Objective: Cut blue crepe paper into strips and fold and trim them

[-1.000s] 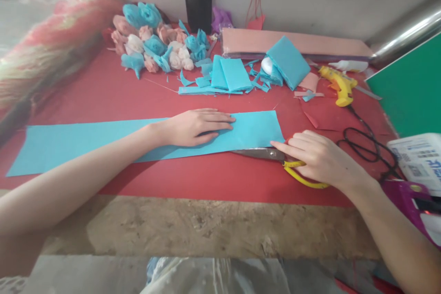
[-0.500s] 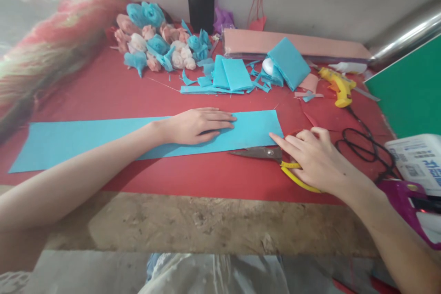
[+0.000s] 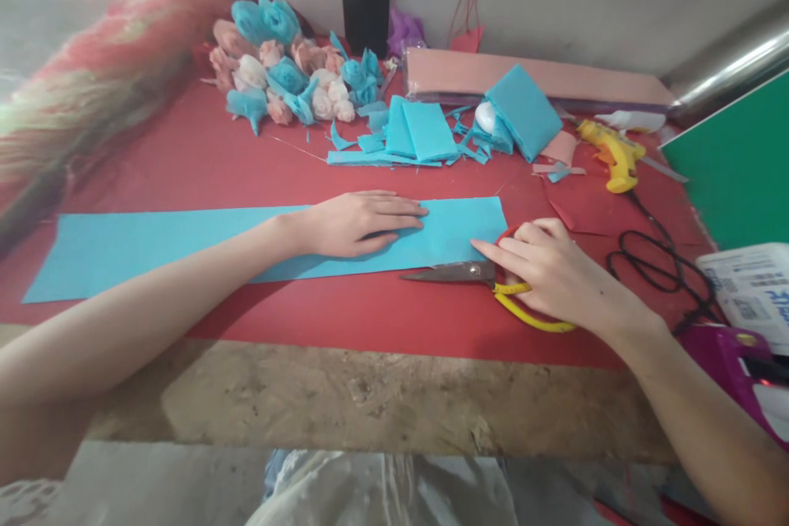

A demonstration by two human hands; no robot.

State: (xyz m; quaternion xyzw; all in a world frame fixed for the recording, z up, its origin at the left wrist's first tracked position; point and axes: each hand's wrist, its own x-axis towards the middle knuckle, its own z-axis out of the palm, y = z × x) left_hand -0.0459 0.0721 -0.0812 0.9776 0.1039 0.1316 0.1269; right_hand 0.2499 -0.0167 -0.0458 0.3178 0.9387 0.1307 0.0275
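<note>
Has the blue strip lying lengthwise left to right on the red worktop, with scissors close along its near edge, blades pointing left. Rests the left hand flat on the strip, fingers nearly straight, gripping nothing; curls the right hand round the scissors' handles, index finger extended over the strip's right end. Shows open red bands beyond both long edges: far, up to folded blue pieces; near, to a brown border.
</note>
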